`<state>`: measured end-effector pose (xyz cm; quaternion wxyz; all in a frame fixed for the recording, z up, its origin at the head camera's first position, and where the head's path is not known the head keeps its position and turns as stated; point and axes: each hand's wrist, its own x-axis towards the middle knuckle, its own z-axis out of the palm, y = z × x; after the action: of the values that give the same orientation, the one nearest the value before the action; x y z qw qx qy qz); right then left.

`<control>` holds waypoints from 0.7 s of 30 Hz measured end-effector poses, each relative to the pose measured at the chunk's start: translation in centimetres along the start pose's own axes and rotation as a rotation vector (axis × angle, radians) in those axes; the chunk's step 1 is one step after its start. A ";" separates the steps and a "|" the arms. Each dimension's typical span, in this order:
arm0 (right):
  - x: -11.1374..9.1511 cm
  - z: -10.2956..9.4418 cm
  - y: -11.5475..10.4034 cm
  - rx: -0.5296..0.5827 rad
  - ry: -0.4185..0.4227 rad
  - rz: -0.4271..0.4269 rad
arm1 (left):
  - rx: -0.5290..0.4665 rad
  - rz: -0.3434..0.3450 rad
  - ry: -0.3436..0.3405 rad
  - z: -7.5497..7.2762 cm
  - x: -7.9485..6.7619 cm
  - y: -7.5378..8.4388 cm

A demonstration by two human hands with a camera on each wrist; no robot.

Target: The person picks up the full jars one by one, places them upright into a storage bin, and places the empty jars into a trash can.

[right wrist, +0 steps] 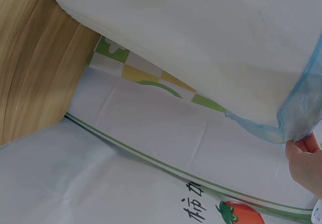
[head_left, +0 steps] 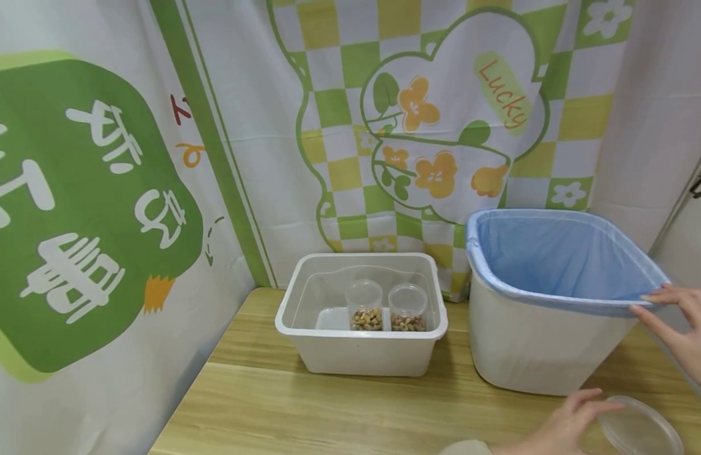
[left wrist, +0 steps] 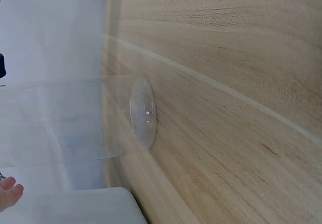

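Observation:
My right hand (head_left: 686, 322) pinches the edge of a light-blue bin liner (head_left: 555, 253). The liner is folded over the rim of a white bin (head_left: 544, 347), and its loose edge (right wrist: 297, 118) shows between thumb and fingers in the right wrist view. Low in the head view, my left hand (head_left: 561, 426) is beside a clear plastic container (head_left: 640, 430), fingertips near its rim. Whether they touch it I cannot tell. Seen sideways in the left wrist view, the clear container (left wrist: 143, 113) stands on the table; only fingertips (left wrist: 7, 194) of that hand show.
Left of the bin, a white tub (head_left: 362, 354) holds two clear lidded jars, a left one (head_left: 364, 309) and a right one (head_left: 408, 309), both partly filled with nuts. All stand on a wood-grain table (head_left: 259, 392). Printed curtains (head_left: 259, 158) hang behind and at the sides.

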<state>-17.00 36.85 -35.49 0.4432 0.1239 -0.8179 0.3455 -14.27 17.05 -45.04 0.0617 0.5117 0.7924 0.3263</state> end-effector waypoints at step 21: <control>-0.2 -0.2 0.0 -0.007 -0.028 0.059 | 0.176 0.047 0.265 1.1 -0.2 -0.1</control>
<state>-16.75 36.96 -35.57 0.4217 0.1031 -0.8284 0.3539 -13.77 17.36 -45.94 -0.0962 0.4859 0.8070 0.3217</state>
